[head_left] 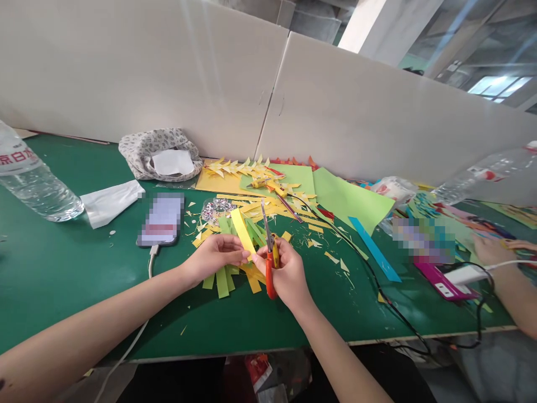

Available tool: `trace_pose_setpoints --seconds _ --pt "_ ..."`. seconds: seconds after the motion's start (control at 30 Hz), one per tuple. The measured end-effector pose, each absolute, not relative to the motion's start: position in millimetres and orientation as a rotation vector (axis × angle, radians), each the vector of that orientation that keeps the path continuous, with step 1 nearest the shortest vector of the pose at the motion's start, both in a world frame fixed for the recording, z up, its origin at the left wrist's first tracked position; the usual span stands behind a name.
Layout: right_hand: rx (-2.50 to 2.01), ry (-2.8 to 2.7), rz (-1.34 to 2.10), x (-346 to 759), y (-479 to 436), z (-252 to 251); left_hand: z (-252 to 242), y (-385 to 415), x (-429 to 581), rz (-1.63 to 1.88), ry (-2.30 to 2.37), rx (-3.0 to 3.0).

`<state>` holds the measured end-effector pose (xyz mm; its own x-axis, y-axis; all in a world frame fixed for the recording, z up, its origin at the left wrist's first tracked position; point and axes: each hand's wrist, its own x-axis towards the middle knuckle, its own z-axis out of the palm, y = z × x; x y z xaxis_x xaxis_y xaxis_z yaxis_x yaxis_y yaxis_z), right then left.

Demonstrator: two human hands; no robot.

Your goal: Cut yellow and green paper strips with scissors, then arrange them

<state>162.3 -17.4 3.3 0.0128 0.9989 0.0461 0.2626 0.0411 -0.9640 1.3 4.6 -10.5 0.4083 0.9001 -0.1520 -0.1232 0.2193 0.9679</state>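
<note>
A yellow paper strip (242,228) stands up between my hands above the table. The fingers of my left hand (218,254) pinch its lower end from the left. My right hand (286,271) holds scissors (269,268) with orange and yellow handles, their blades pointing up and away; its thumb also touches the foot of the strip. Whether the blades are parted is hard to make out. Beneath my hands lie green paper strips (222,281) and orange-yellow strips (253,278), partly covered by my fingers.
Yellow fringed paper pieces (239,168), a yellow tool with a black cord (280,191) and green sheets (352,196) lie behind. A phone (161,219) and water bottle (37,179) stand left. A blue strip (375,249), pink power strip (442,280) and another person's hand (490,250) are right.
</note>
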Motion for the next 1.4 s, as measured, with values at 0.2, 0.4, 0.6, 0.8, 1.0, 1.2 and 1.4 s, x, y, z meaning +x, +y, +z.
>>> trace_pose_setpoints --seconds 0.2,0.4,0.6,0.8,1.0,1.2,1.4 --pt "-1.348 -1.290 1.084 162 -14 -1 -9 5 1 0.883 0.893 1.029" --pt "-1.291 -1.221 1.173 163 -13 -5 -9 4 2 0.858 0.893 1.038" --pt "-1.244 -1.219 1.198 164 -11 -4 -12 3 2 0.829 0.886 1.062" --pt "-1.221 -1.222 1.214 165 -11 -7 -12 3 2 0.846 0.907 1.004" --pt "-1.218 -1.195 1.242 165 -11 -6 -11 3 2 0.849 0.912 1.058" --pt "-1.229 -1.180 1.247 164 -11 -4 -13 3 2 0.843 0.907 1.091" --pt "-1.220 -1.181 1.261 165 -10 -4 -11 3 2 0.832 0.908 1.077"
